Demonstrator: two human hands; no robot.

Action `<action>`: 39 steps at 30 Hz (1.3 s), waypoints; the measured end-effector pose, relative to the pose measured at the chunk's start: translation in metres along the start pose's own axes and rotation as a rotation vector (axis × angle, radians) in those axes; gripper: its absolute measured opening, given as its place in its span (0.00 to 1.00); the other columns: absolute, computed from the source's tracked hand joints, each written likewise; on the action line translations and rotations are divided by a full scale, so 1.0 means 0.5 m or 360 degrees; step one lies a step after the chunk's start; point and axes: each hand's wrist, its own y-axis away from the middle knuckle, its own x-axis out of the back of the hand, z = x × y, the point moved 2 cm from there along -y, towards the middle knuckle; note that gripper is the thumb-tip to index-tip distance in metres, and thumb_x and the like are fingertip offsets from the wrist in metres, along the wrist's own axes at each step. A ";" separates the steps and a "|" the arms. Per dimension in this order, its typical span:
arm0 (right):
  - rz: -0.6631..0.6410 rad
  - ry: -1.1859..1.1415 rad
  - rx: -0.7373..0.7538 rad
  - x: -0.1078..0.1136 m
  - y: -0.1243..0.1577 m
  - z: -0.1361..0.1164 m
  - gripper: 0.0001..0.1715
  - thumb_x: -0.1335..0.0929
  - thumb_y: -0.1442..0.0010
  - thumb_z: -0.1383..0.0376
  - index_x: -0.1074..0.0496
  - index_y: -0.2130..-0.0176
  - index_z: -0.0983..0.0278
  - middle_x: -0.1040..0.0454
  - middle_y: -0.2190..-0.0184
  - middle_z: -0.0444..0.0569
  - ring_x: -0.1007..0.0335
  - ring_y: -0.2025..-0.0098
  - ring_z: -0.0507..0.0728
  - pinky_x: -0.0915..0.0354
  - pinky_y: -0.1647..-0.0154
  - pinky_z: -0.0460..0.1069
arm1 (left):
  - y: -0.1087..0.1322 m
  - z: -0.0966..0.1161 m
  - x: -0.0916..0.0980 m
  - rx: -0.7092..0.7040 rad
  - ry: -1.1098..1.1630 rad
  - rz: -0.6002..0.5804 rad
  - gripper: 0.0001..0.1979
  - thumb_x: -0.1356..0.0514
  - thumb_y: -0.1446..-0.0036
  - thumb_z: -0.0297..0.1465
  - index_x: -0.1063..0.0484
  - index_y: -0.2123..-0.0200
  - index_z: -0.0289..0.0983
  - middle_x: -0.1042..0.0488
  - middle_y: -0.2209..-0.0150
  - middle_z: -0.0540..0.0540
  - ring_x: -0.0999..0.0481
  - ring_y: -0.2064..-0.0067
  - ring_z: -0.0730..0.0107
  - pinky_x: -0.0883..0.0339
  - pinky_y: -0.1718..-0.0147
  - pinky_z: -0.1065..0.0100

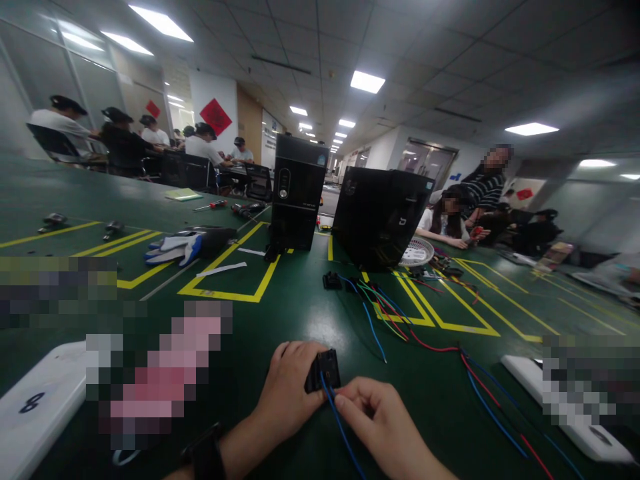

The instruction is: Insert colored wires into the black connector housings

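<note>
My left hand (293, 380) is wrapped round a small black plastic part (329, 365), which looks like a socket or connector housing, just above the green table. Between thumb and finger, my right hand (373, 410) pinches a blue wire (343, 430) close to the black part. The wire's upper end meets the part's face; whether it is inside an opening I cannot tell. Beyond my hands lies a similar black part (331, 281). Loose blue, red and green-yellow wires (400, 323) spread to the right of it.
Two black computer cases (299, 193) (383, 217) stand at the back. Work gloves (175, 248), a screwdriver (210, 206) and paper strips (221, 269) lie to the left. A white basket (417, 252) sits at right. White devices (45, 393) (560, 407) flank me. People sit farther off.
</note>
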 end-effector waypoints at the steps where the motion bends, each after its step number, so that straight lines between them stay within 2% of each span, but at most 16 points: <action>1: -0.0003 -0.0003 0.0011 -0.002 0.001 0.001 0.18 0.35 0.43 0.56 0.30 0.73 0.69 0.44 0.83 0.39 0.51 0.79 0.48 0.53 0.80 0.44 | -0.001 0.001 0.001 0.0003 0.0002 -0.0001 0.18 0.34 0.56 0.32 0.32 0.60 0.43 0.27 0.59 0.51 0.32 0.55 0.58 0.46 0.53 0.58; 8: 0.0006 0.0154 0.0092 -0.004 0.002 0.009 0.17 0.36 0.42 0.58 0.29 0.73 0.68 0.42 0.82 0.39 0.49 0.79 0.48 0.52 0.79 0.44 | 0.001 -0.002 0.001 0.0012 0.0000 0.0005 0.19 0.34 0.57 0.30 0.33 0.59 0.44 0.28 0.59 0.51 0.32 0.55 0.58 0.47 0.52 0.58; 13: 0.0091 0.0457 0.0171 0.023 -0.006 0.003 0.13 0.36 0.42 0.61 0.26 0.71 0.66 0.40 0.82 0.40 0.44 0.78 0.49 0.50 0.76 0.44 | -0.002 -0.002 0.004 0.0013 -0.0020 -0.0023 0.18 0.34 0.56 0.34 0.32 0.60 0.43 0.27 0.59 0.50 0.32 0.55 0.57 0.46 0.53 0.56; 17: 0.0110 0.0501 0.0116 0.035 -0.013 0.005 0.13 0.36 0.42 0.61 0.25 0.71 0.65 0.40 0.83 0.39 0.45 0.79 0.49 0.50 0.78 0.44 | -0.002 -0.003 0.004 0.0018 -0.0040 -0.0032 0.19 0.33 0.56 0.36 0.32 0.59 0.43 0.27 0.59 0.50 0.32 0.55 0.57 0.46 0.53 0.56; 27: 0.0051 0.0651 0.0134 0.024 -0.006 -0.001 0.11 0.35 0.43 0.63 0.25 0.72 0.64 0.36 0.83 0.39 0.41 0.79 0.50 0.49 0.76 0.44 | 0.000 0.001 0.006 0.0011 -0.0039 -0.0042 0.18 0.34 0.56 0.34 0.33 0.61 0.42 0.27 0.61 0.50 0.31 0.56 0.57 0.45 0.53 0.57; 31: 0.0022 0.0548 0.0165 0.008 0.002 -0.002 0.12 0.35 0.43 0.63 0.27 0.74 0.66 0.39 0.84 0.39 0.43 0.79 0.49 0.49 0.77 0.44 | -0.001 0.002 0.005 0.0012 -0.0049 -0.0024 0.17 0.35 0.56 0.33 0.33 0.61 0.42 0.28 0.60 0.49 0.31 0.56 0.57 0.45 0.53 0.57; 36: 0.0026 0.0244 -0.0001 -0.006 0.004 0.003 0.13 0.35 0.44 0.61 0.27 0.70 0.68 0.41 0.84 0.38 0.47 0.81 0.48 0.50 0.79 0.43 | -0.001 0.002 0.005 0.0015 -0.0051 0.0004 0.17 0.35 0.57 0.31 0.33 0.61 0.42 0.28 0.60 0.50 0.31 0.56 0.58 0.45 0.54 0.58; 39: 0.0067 0.0330 0.0031 0.006 -0.001 -0.001 0.13 0.35 0.44 0.61 0.25 0.70 0.67 0.39 0.83 0.39 0.46 0.80 0.49 0.50 0.79 0.43 | -0.001 0.003 0.005 0.0008 -0.0061 -0.0012 0.17 0.35 0.56 0.33 0.33 0.60 0.42 0.28 0.60 0.50 0.31 0.56 0.58 0.45 0.54 0.57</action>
